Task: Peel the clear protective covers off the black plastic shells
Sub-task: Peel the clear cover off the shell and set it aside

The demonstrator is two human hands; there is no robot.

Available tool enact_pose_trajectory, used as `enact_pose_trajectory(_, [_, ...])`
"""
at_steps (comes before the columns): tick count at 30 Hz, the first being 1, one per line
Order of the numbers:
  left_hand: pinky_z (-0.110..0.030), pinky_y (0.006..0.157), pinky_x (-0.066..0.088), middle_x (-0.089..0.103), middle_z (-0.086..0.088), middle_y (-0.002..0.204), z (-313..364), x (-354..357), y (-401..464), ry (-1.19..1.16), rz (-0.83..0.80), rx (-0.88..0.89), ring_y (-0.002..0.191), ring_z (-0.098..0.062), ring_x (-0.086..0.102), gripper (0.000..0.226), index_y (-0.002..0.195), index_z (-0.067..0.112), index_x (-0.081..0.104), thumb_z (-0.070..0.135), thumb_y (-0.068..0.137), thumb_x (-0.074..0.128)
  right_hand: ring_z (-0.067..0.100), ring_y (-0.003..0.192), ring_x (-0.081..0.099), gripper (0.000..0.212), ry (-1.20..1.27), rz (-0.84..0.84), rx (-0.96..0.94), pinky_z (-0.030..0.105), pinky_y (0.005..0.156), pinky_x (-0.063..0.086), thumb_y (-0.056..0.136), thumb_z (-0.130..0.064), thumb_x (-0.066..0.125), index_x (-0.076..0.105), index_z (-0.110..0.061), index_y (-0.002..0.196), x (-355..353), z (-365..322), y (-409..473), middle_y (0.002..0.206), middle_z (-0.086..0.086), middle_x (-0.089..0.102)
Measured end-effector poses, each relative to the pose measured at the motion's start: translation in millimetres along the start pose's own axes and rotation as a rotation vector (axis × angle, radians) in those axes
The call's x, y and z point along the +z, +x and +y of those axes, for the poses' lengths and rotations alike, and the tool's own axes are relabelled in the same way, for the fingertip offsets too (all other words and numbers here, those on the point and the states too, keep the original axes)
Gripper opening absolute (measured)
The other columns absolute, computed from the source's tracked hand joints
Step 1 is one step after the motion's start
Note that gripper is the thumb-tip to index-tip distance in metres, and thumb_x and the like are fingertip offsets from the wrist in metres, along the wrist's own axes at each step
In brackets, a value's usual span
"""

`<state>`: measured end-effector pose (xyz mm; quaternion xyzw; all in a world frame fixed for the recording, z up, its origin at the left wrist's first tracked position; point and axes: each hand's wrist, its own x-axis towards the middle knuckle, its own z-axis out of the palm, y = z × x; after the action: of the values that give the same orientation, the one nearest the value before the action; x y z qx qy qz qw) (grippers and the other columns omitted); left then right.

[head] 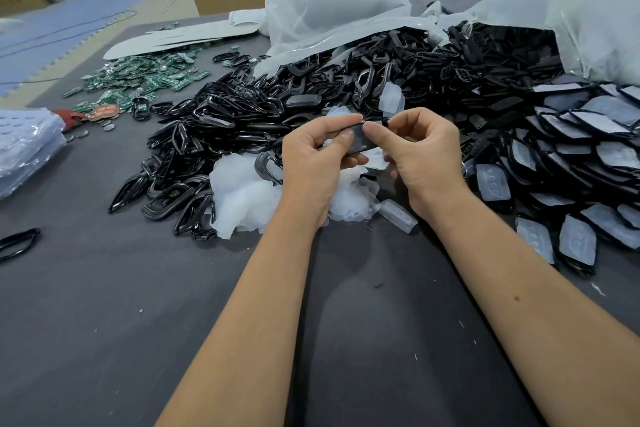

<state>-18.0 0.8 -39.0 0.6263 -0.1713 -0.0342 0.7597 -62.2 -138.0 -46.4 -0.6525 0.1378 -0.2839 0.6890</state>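
Observation:
Both hands hold one black plastic shell [360,141] above the dark table, at mid-frame. My left hand [317,158] grips its left end, thumb on top. My right hand [420,153] pinches its right end, thumb against the upper edge; a bit of clear cover [375,160] shows under the shell. Whether the cover is lifted off, I cannot tell. A heap of peeled clear covers [242,198] lies under and left of my hands. Covered shells [575,243] are stacked in rows at the right.
A big heap of black frames and shells [242,121] spreads behind my hands from white plastic bags [332,11]. Green circuit boards [145,76] lie at back left, clear trays [24,146] at the left edge. Grey table [104,322] fills the near part.

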Motion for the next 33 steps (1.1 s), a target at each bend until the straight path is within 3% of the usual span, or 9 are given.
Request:
enact_pose_trajectory(7, [-0.025, 0.067, 0.058, 0.075, -0.016, 0.09, -1.3, 0.9, -0.3, 0.006, 0.004, 0.022, 0.068, -0.02, 0.071, 0.027, 0.101, 0.011, 0.079, -0.007, 0.096, 0.06, 0.009, 0.056, 0.062, 0.017, 0.137, -0.195, 0.102, 0.02, 0.044, 0.044, 0.084, -0.007, 0.085, 0.073, -0.004, 0.096, 4.2, -4.3, -5.2, 0.072, 0.002, 0.071])
enact_pose_trajectory(16, [-0.033, 0.075, 0.062, 0.079, -0.01, 0.096, -1.3, 3.0, -0.9, -0.038, -0.044, 0.039, 0.089, -0.028, 0.077, 0.031, 0.094, 0.017, 0.081, -0.007, 0.094, 0.061, 0.012, 0.052, 0.051, 0.015, 0.211, -0.179, 0.164, 0.022, 0.039, 0.036, 0.092, 0.0, 0.072, 0.069, -0.011, 0.082, 3.3, -7.9, -4.2, 0.074, 0.008, 0.065])
enact_pose_trajectory(23, [-0.036, 0.074, 0.062, 0.077, -0.014, 0.097, -1.5, 2.6, -0.6, -0.052, -0.026, 0.027, 0.085, -0.032, 0.077, 0.032, 0.091, 0.021, 0.082, -0.004, 0.09, 0.063, 0.011, 0.052, 0.053, 0.021, 0.241, -0.175, 0.183, 0.022, 0.04, 0.038, 0.096, -0.002, 0.066, 0.07, -0.012, 0.079, 3.8, -9.3, -4.4, 0.072, 0.007, 0.068])
enact_pose_trajectory(28, [-0.03, 0.07, 0.059, 0.075, -0.02, 0.101, -1.6, 0.6, -0.7, -0.047, -0.007, 0.006, 0.083, -0.026, 0.073, 0.028, 0.095, 0.016, 0.081, -0.004, 0.09, 0.062, 0.011, 0.054, 0.055, 0.02, 0.231, -0.157, 0.18, 0.023, 0.04, 0.04, 0.101, -0.006, 0.061, 0.07, -0.007, 0.084, 4.5, -10.2, -3.6, 0.073, 0.005, 0.071])
enact_pose_trajectory(33, [-0.027, 0.067, 0.059, 0.076, -0.015, 0.096, -3.0, 1.7, -1.6, 0.004, 0.011, 0.043, 0.078, -0.02, 0.074, 0.017, 0.097, 0.012, 0.079, -0.001, 0.089, 0.073, 0.012, 0.055, 0.055, 0.012, 0.176, -0.112, 0.146, 0.023, 0.042, 0.043, 0.099, -0.002, 0.065, 0.07, -0.005, 0.088, 4.9, -7.9, -3.2, 0.07, 0.005, 0.065])
